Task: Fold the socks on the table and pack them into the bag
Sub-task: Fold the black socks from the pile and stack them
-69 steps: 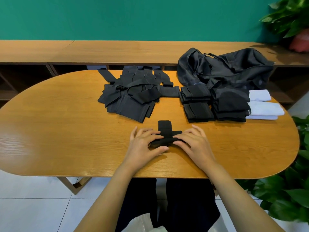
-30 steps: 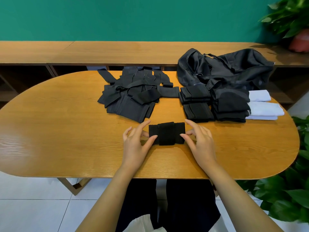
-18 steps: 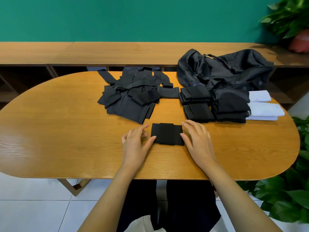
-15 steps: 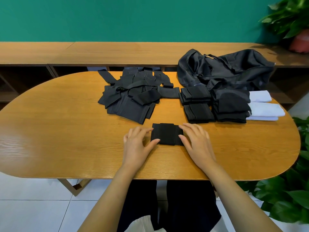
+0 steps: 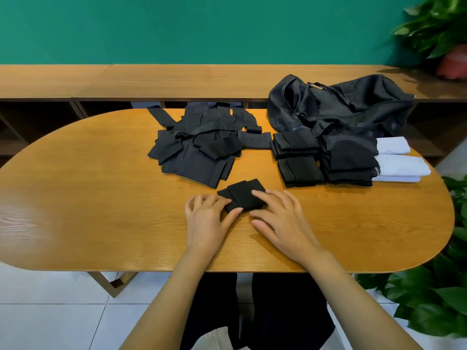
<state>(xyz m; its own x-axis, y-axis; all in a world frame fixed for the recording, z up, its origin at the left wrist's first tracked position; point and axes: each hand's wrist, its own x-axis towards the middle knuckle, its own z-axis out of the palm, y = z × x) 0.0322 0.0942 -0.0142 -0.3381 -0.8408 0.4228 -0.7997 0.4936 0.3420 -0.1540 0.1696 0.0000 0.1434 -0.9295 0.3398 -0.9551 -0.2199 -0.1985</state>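
A folded black sock (image 5: pixel 243 194) lies skewed on the wooden table (image 5: pixel 101 198) just in front of me. My left hand (image 5: pixel 208 218) pinches its left corner between fingers and thumb. My right hand (image 5: pixel 279 218) lies flat, its straight fingers pressing on the sock's right side. Behind it sits a loose pile of unfolded black socks (image 5: pixel 199 150). Stacks of folded black socks (image 5: pixel 299 159) and folded white socks (image 5: pixel 400 168) lie to the right. The black bag (image 5: pixel 341 107) slumps at the back right.
A long wooden bench (image 5: pixel 177 79) runs behind the table against a green wall. Potted plants stand at the right, one low by the table's end (image 5: pixel 429 299) and one on the bench (image 5: pixel 439 26). The floor is white tile.
The sock went from half-folded to a compact packet laid flat. It has since turned askew, with both hands closing onto it.
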